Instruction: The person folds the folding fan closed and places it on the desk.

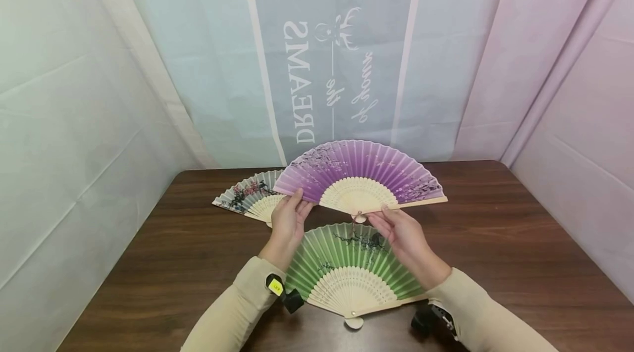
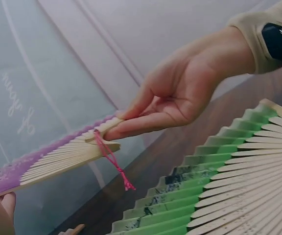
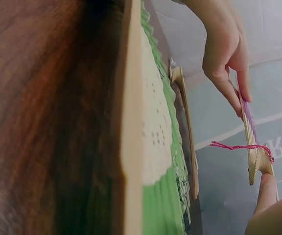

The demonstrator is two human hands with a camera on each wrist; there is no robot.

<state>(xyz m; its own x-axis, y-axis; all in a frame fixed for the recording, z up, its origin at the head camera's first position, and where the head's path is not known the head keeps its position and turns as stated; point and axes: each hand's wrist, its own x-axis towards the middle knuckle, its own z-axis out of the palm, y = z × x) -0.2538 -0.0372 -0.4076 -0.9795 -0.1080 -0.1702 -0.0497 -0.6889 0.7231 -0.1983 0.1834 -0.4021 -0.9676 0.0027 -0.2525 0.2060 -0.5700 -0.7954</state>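
Observation:
A spread purple folding fan (image 1: 359, 168) with pale pierced ribs is held up above the table by both hands. My left hand (image 1: 287, 225) pinches its left edge between thumb and fingers. Near the pivot, my right hand (image 1: 403, 234) grips the right guard stick, thumb on top. From the pivot hangs a pink tassel cord (image 2: 112, 159), plain in the left wrist view. Below the hands lies a spread green folding fan (image 1: 342, 264) with dark branch prints, partly covered by my right hand. Behind my left hand, a grey flowered fan (image 1: 252, 195) lies spread, its right part hidden by the purple one.
The dark wooden table (image 1: 495, 253) reaches back to a hanging cloth backdrop (image 1: 332, 66) with mirrored lettering. Pale cloth walls stand at left and right. Each wrist wears a black strap, the left one with a yellow label (image 1: 275, 286).

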